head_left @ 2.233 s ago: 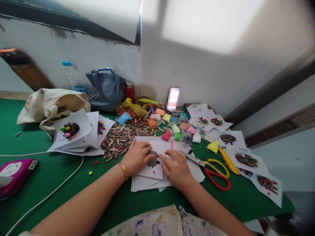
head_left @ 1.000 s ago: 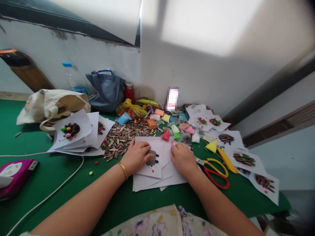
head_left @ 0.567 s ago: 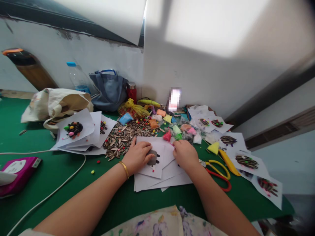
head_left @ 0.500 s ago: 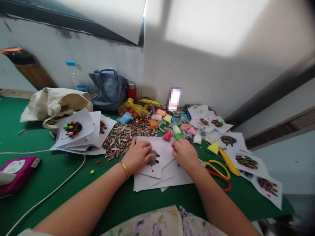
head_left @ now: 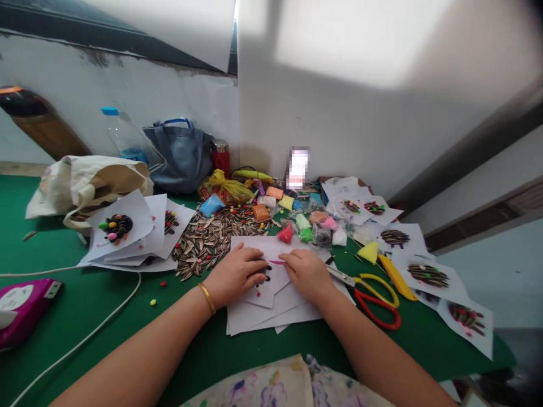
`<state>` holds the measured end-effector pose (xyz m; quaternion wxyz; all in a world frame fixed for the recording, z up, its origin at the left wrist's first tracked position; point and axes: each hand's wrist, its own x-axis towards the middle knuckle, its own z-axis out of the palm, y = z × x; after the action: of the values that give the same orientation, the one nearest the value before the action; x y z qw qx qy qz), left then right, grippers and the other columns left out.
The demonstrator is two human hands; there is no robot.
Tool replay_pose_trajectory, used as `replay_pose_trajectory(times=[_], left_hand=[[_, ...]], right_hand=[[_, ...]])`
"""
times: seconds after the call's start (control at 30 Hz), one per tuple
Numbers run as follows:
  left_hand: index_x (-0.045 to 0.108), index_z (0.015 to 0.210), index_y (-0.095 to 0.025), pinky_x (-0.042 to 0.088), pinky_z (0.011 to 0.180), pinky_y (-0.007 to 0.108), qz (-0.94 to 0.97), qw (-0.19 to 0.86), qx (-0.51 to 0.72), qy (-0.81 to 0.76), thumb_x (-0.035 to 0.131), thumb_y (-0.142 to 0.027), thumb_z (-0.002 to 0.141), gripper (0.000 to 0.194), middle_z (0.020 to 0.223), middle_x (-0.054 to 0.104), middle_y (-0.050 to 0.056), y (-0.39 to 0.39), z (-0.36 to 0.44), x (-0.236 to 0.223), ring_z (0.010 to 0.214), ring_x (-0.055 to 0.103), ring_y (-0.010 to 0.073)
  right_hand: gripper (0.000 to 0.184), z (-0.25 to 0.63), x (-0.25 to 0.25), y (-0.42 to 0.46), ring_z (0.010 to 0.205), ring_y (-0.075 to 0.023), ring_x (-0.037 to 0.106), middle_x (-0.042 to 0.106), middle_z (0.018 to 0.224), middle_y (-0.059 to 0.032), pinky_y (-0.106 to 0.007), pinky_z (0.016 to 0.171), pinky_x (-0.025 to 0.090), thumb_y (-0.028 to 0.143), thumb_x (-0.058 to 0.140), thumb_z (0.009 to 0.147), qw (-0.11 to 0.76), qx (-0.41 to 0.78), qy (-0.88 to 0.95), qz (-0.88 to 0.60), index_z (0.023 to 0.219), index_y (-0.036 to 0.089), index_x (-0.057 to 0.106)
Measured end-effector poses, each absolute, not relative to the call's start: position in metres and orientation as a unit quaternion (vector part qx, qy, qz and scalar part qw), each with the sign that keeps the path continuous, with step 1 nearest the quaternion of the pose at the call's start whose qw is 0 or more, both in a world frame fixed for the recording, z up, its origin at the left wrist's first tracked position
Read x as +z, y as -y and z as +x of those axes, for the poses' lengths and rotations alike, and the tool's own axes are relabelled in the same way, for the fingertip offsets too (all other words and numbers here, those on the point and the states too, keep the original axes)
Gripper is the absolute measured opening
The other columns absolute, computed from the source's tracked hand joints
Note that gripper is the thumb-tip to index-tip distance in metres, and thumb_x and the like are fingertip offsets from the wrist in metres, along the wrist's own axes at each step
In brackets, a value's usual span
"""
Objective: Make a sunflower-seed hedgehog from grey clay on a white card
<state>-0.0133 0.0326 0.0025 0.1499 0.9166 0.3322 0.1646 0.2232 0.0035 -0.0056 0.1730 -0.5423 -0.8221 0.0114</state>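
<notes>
My left hand [head_left: 235,275] lies palm down on a small white sheet [head_left: 271,282], its fingertips pressing over a grey clay patch with black dots [head_left: 267,271] that is mostly hidden. A gold bangle sits on that wrist. My right hand [head_left: 306,272] rests just to the right on the paper stack [head_left: 271,314] and pinches a thin pink stick [head_left: 276,262], whose tip points left toward the left fingertips. A pile of striped sunflower seeds [head_left: 207,237] lies just beyond my left hand.
Red and yellow scissors [head_left: 375,294] and a yellow knife tool [head_left: 394,277] lie right of my right hand. Coloured clay packets [head_left: 305,223] sit behind the sheets. Seed pictures on paper [head_left: 424,274] spread right, more sheets [head_left: 123,226] left. Bags [head_left: 85,181], a white cable [head_left: 85,333] and a pink pack [head_left: 21,305] occupy the left.
My right hand reached toward the clay packets, picked up the pink stick and came back beside my left hand. My left fingers slid further over the grey patch.
</notes>
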Motion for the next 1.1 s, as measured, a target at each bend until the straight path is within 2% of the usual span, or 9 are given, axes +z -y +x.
replay_pose_trajectory(times=[0.1,0.23,0.5,0.67,0.87,1.1], left_hand=[[0.066,0.121,-0.031,0.025,0.114,0.057,0.922,0.156,0.153,-0.320,0.054,-0.041,0.092,0.033,0.131,0.059,0.009,-0.033,-0.013,0.001,0.122,0.053,0.0266],[0.067,0.121,-0.032,0.023,0.114,0.058,0.923,0.152,0.148,-0.320,0.055,-0.041,0.091,0.033,0.129,0.059,0.008,-0.033,-0.013,0.000,0.121,0.054,0.0271],[0.055,0.133,-0.024,0.022,0.116,0.055,0.912,0.167,0.149,-0.344,0.056,-0.043,0.091,0.046,0.130,0.060,0.010,-0.033,-0.012,-0.001,0.124,0.052,0.0265],[0.057,0.130,-0.024,0.022,0.117,0.054,0.908,0.166,0.158,-0.350,0.055,-0.042,0.091,0.043,0.129,0.061,0.010,-0.034,-0.012,-0.004,0.123,0.054,0.0261],[0.059,0.127,-0.025,0.021,0.117,0.054,0.910,0.170,0.155,-0.345,0.054,-0.042,0.092,0.040,0.129,0.061,0.009,-0.034,-0.012,-0.003,0.123,0.053,0.0264],[0.059,0.127,-0.025,0.020,0.116,0.054,0.911,0.173,0.145,-0.345,0.053,-0.043,0.092,0.040,0.130,0.060,0.009,-0.034,-0.011,-0.002,0.123,0.053,0.0265]], right_hand=[[0.021,0.220,-0.006,-0.002,0.084,-0.0174,0.057,0.066,0.088,-0.0039,-0.028,0.075,0.039,0.018,0.055,0.092,0.165,0.010,0.820,-0.548,0.102,0.024,0.073],[0.022,0.217,-0.006,-0.002,0.084,-0.0171,0.057,0.066,0.087,-0.0039,-0.027,0.075,0.039,0.018,0.055,0.091,0.151,0.007,0.823,-0.547,0.101,0.025,0.073],[0.019,0.216,-0.003,-0.001,0.082,-0.0168,0.057,0.066,0.086,-0.0034,-0.028,0.075,0.038,0.020,0.055,0.091,0.147,-0.003,0.829,-0.540,0.098,0.024,0.073],[0.015,0.219,0.003,0.004,0.080,-0.0167,0.056,0.065,0.080,-0.0029,-0.030,0.075,0.036,0.020,0.058,0.089,0.165,-0.022,0.838,-0.520,0.090,0.022,0.073],[0.013,0.213,0.000,0.009,0.075,-0.0164,0.053,0.063,0.074,-0.0018,-0.031,0.070,0.031,0.020,0.059,0.087,0.146,-0.029,0.856,-0.494,0.077,0.021,0.069],[0.009,0.210,-0.002,0.007,0.078,-0.0176,0.052,0.062,0.077,-0.0025,-0.032,0.070,0.029,0.019,0.060,0.085,0.126,-0.047,0.852,-0.505,0.080,0.020,0.067]])
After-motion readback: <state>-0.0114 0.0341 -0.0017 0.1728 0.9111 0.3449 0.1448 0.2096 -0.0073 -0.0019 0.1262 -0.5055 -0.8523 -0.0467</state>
